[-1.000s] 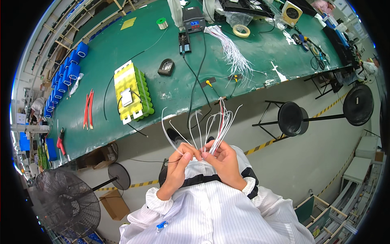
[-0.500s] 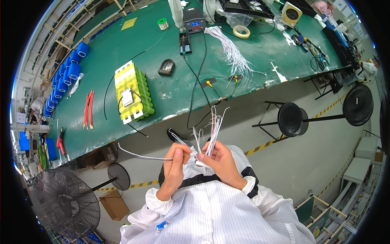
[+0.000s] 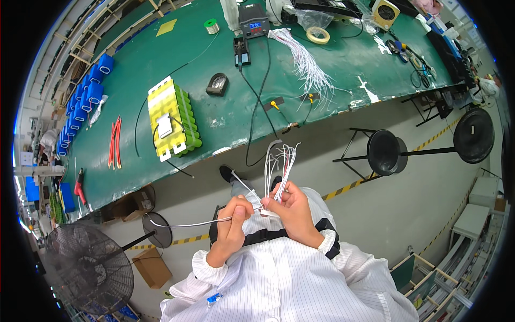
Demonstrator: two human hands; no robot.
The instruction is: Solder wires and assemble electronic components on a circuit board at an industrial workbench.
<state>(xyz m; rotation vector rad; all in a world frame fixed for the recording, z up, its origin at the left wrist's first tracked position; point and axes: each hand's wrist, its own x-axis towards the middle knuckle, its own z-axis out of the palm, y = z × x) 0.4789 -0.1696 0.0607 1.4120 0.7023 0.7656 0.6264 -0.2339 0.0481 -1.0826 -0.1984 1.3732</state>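
Above my lap, my left hand is closed, its thumb and fingers pinching a thin white wire whose loose end trails off to the left. At those fingertips, between the two hands, sits a small white connector piece. My right hand is closed around a bundle of thin white wires, with a red one among them; their free ends fan upward toward the table edge. Another white connector shows below the right thumb. Exactly how the wires meet the connectors is hidden by my fingers.
On the green table ahead are a yellow-green battery pack, a soldering station, a large white wire bundle, red tubes and a solder spool. A black stool stands right, a floor fan left.
The white wire trailing from my left hand has swung lower. The connector between my hands has tilted, and the wires in my right hand stand closer together. Both hands stay nearly in place.
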